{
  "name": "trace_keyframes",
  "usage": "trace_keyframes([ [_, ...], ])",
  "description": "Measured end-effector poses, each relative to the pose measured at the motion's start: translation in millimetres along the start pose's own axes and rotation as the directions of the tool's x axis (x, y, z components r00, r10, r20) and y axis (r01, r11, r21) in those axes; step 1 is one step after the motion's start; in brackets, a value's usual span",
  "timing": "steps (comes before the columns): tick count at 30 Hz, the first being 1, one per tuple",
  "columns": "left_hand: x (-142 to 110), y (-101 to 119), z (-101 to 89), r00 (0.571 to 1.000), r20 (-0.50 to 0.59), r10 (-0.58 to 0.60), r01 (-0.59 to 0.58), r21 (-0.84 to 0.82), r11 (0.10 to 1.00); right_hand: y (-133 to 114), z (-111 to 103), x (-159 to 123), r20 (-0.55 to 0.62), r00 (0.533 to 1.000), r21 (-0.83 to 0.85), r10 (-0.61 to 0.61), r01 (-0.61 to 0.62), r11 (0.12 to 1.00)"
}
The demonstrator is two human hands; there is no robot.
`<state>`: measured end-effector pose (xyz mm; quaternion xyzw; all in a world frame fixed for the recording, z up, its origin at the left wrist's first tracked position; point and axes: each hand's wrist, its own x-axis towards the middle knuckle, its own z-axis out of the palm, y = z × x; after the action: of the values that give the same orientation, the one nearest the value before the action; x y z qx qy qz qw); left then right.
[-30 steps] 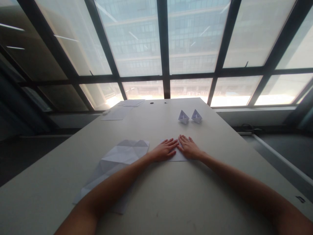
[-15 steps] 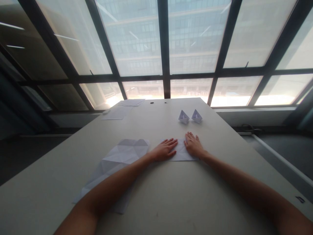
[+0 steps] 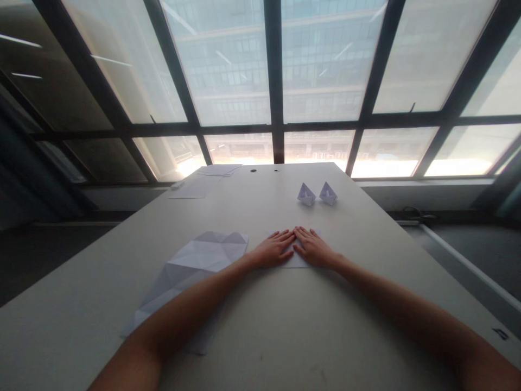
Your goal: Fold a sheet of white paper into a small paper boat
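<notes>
A sheet of white paper point(image 3: 296, 262) lies flat on the table in front of me, mostly covered by my hands. My left hand point(image 3: 274, 248) rests palm down on its left part, fingers stretched out. Flat on the same paper, my right hand point(image 3: 314, 247) has its fingers extended towards the left, and the fingertips of both hands meet near the middle. Creased white paper point(image 3: 199, 255) is spread out to the left, partly hidden under my left forearm. Beyond my hands stand two folded paper boats, one on the left point(image 3: 306, 194) and one on the right point(image 3: 328, 193).
The long white table point(image 3: 260, 326) reaches towards tall, dark-framed windows. Several flat paper sheets point(image 3: 191, 188) lie at its far left. Two small dark spots, one of them a round hole point(image 3: 253, 170), mark the far end. A cable point(image 3: 415, 213) lies beyond the right edge.
My right hand has slid left across the paper, up against the fingertips of my left hand. My left hand has stayed in place.
</notes>
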<state>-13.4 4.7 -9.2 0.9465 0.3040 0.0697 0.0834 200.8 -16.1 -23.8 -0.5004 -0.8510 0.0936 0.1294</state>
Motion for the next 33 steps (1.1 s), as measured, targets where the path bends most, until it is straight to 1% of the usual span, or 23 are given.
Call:
trace_keyframes([
  [4,0,-2,1.0,1.0,0.0,0.003,-0.003,0.0,1.0,2,1,1,0.012,0.998,-0.036,0.059,-0.059,0.998],
  [9,-1,-4,1.0,1.0,0.016,-0.002,0.002,0.012,1.0,8,1,2,-0.009,0.992,-0.058,0.124,-0.124,0.991],
  [16,-1,-2,-2.8,0.999,0.045,0.0,-0.001,0.029,1.0,22,-1,4,-0.019,0.985,-0.066,0.174,-0.175,0.982],
  [21,-2,-3,-2.5,0.999,0.033,0.009,-0.01,0.01,1.0,34,0,6,-0.079,0.956,-0.073,0.281,-0.287,0.955],
  [24,-2,-3,-2.0,1.0,0.027,0.014,-0.014,0.005,1.0,42,2,6,-0.137,0.937,-0.081,0.322,-0.334,0.939],
  [28,-1,-3,-1.8,1.0,0.025,0.01,-0.011,0.006,1.0,47,4,6,-0.208,0.911,-0.048,0.357,-0.374,0.926],
  [33,-1,-1,-1.8,1.0,0.008,-0.001,0.001,0.003,1.0,43,0,5,-0.283,0.887,0.011,0.366,-0.378,0.926],
])
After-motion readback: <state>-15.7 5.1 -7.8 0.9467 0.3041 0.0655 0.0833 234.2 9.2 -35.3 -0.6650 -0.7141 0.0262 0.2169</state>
